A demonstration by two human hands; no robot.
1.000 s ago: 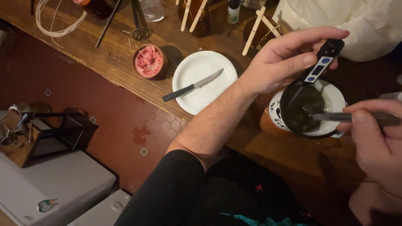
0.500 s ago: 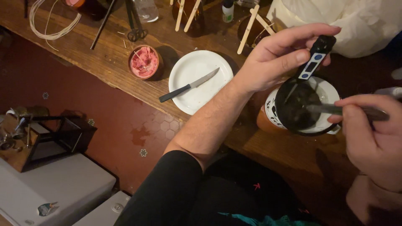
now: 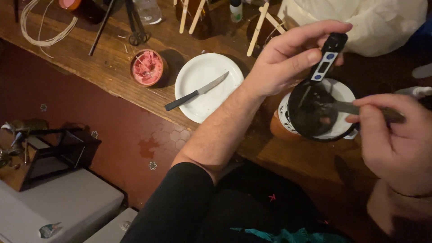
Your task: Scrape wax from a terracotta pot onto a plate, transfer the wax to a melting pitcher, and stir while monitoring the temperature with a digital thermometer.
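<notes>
Over the worn wooden counter (image 3: 90, 63), the left hand (image 3: 283, 63) pinches a slim black probe thermometer (image 3: 325, 60) between thumb and fingers, wrist bent, its thin metal stem angled down into a round dark cup (image 3: 312, 110) of dark liquid. The cup sits on a white saucer-like dish (image 3: 344, 92). The right hand (image 3: 396, 144) grips a flat metal utensil (image 3: 355, 108), tip dipped into the cup. Nearby lie a smooth white plate (image 3: 204, 74) bearing a black-handled knife (image 3: 195, 92) and a small round tin of lumpy pink wax (image 3: 146, 67).
</notes>
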